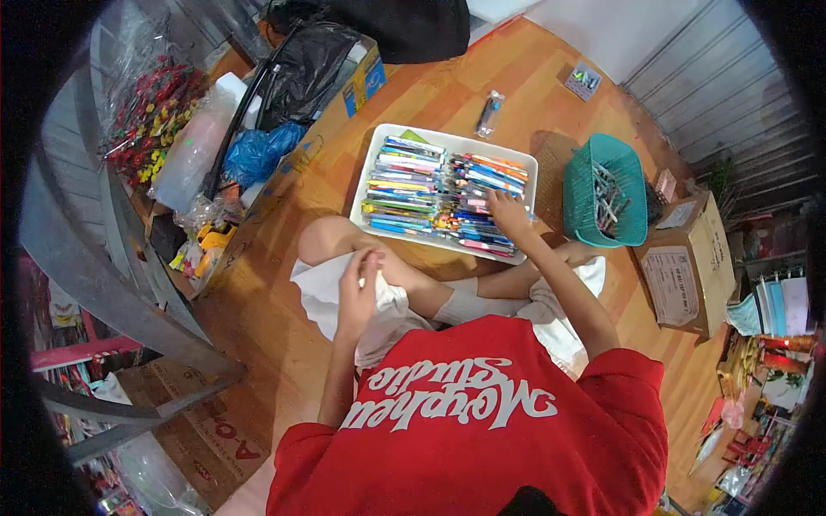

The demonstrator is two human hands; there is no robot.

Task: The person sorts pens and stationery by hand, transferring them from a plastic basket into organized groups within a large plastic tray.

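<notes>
A white tray (358,191) on the wooden floor holds two columns of pens and markers, several with blue, orange, green or pink parts. My right hand (509,212) is over the right column, fingers bent down, slightly apart and touching the pens; no pen shows clearly lifted in it. Above my bent knee, left of and below the tray, my left hand (360,279) is raised with its fingers curled toward the thumb. Anything between those fingertips is too small to make out. A green piece (413,137) lies at the tray's top edge.
Right of the tray stands a teal basket (582,202) with more pens. Beyond it is a cardboard box (712,258). A clear packet (490,115) lies above the tray. At left are a box with bags (361,82), red flowers (155,116) and a grey metal frame (103,297).
</notes>
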